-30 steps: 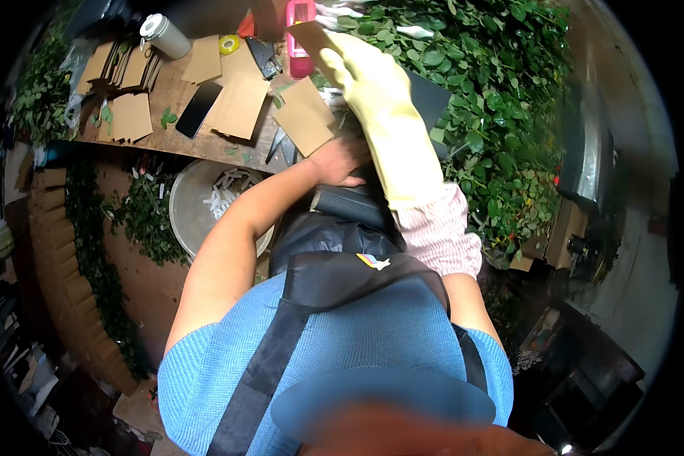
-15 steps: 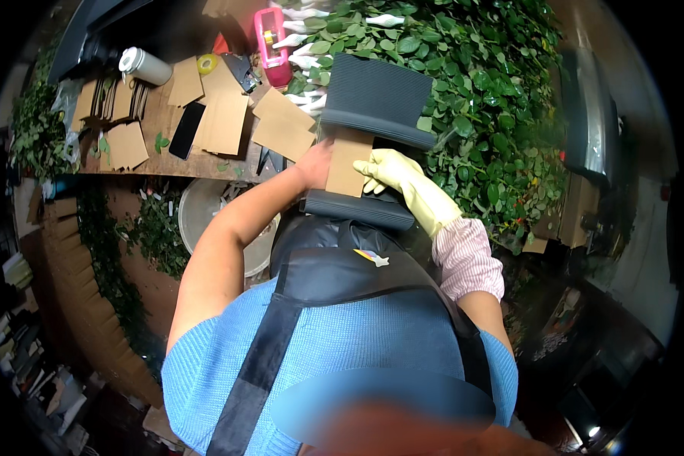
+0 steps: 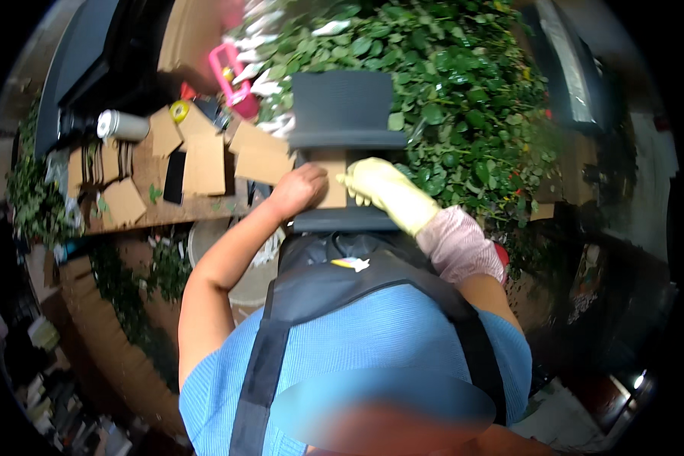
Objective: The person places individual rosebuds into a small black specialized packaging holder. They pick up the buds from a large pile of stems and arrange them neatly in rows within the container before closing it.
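Both hands now sit together at the dark grey box [image 3: 347, 114], which stands upright against the green hedge [image 3: 471, 99] — earlier the gloved one was raised high. Left hand [image 3: 300, 190], bare, is closed on the brown cardboard piece [image 3: 333, 186] in the box's open middle; right hand [image 3: 380, 190], yellow-gloved, curls on it too. Fitting looks under way, unfinished — more cardboard pieces [image 3: 205, 163] wait on the tabletop [image 3: 159, 214], left.

Two hands, one glove [image 3: 384, 190], one pink basket [image 3: 232, 76], one cup [image 3: 121, 125].
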`<state>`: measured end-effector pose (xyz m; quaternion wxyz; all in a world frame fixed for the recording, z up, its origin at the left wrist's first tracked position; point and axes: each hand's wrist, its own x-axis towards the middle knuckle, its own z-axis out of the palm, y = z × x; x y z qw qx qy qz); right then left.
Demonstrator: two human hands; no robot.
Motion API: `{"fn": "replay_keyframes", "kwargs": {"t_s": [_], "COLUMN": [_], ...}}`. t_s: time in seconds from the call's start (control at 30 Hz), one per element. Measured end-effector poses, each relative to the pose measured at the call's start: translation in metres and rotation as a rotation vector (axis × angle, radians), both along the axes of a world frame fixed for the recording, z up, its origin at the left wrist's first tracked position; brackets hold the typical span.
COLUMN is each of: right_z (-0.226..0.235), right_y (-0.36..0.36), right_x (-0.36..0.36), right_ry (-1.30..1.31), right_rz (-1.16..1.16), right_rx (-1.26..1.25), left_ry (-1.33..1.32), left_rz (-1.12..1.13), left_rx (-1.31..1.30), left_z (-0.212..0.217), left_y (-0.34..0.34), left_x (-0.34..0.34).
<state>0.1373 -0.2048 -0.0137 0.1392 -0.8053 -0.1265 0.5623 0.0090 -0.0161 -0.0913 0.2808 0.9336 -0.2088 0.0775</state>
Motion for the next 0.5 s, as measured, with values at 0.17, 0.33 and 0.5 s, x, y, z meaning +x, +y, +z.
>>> {"fn": "replay_keyframes", "kwargs": {"t_s": [0.17,0.33,0.5], "right_z": [0.084,0.017,0.029], "right_y": [-0.046,-0.081,-0.086], "right_x": [0.018,0.127,0.15], "right_ry": [-0.245,-1.478,-1.093], "right_rz": [-0.452,0.261,0.361], "right_rx": [0.672,-0.165,-0.049], "left_ry": [-0.012,-0.019,0.002], "left_rz": [0.106,0.064,0.084], "left_rx": [-0.022,0.018,0.038], "left_z": [-0.006,0.009,0.002], "left_y": [-0.008,-0.011,-0.01], "left_x": [-0.012,-0.003,-0.007]}}
